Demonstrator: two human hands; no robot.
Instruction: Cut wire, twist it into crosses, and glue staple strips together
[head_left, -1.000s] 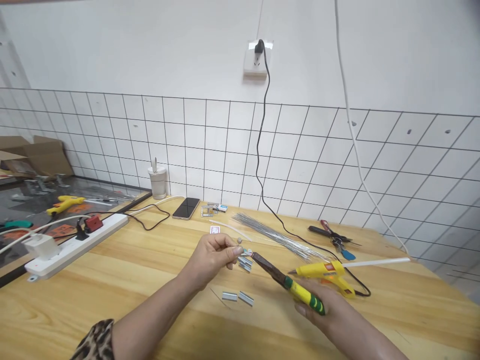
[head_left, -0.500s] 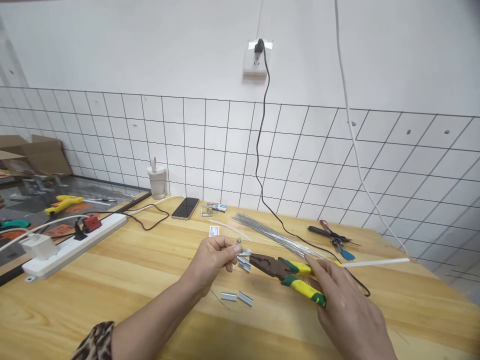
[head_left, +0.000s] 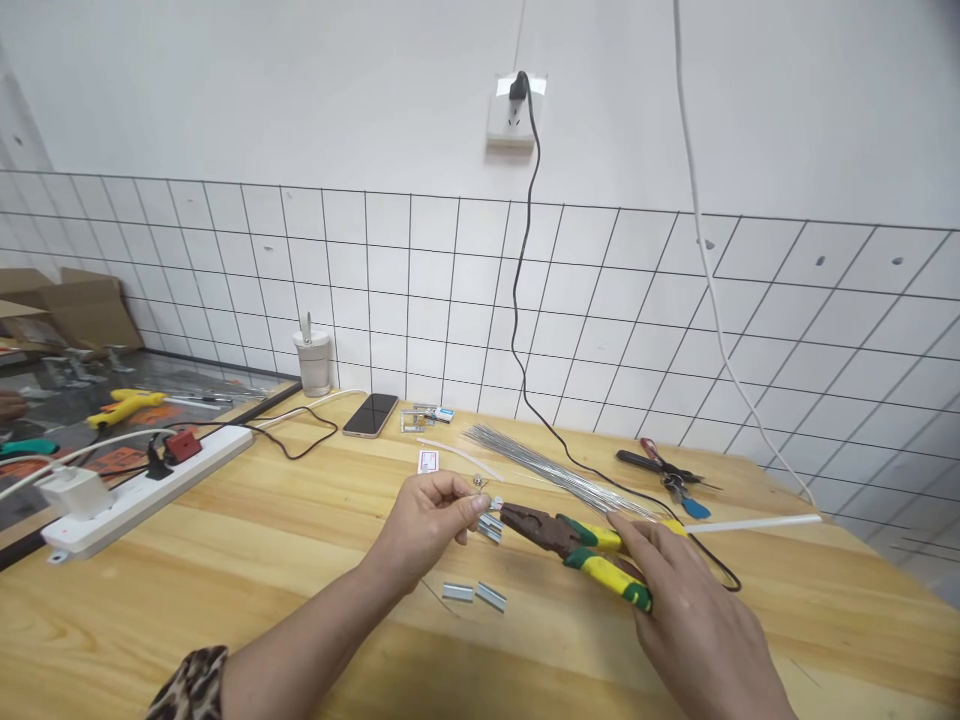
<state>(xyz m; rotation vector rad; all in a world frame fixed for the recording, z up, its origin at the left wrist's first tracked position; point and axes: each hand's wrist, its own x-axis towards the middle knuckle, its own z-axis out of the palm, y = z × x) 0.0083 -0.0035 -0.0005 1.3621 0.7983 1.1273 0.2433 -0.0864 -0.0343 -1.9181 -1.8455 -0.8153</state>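
Note:
My left hand (head_left: 427,515) is closed in a pinch near the middle of the table, thumb against index finger. A small shiny metal piece (head_left: 478,481) shows at its fingertips; its exact kind is too small to tell. In my right hand (head_left: 694,600) are combination pliers (head_left: 551,533) with yellow and green handles and rusty jaws. The jaw tips point left, close to the left fingertips; whether they touch the piece is unclear. Beneath the fingers lie short metal channel pieces (head_left: 490,529), partly hidden. Two more channel pieces (head_left: 458,592) rest nearer to me.
A bundle of thin metal wires (head_left: 555,470) lies behind the pliers. Other pliers (head_left: 660,465) are at the right. A phone (head_left: 371,415), a cup (head_left: 313,365) and a power strip (head_left: 154,490) with cables stand at left. A person's hand (head_left: 10,405) shows at the left edge.
My left thumb and fingertips have shifted slightly down and right, nearer to the plier tips. The pliers have barely moved. More of the other person's hand shows at the left edge.

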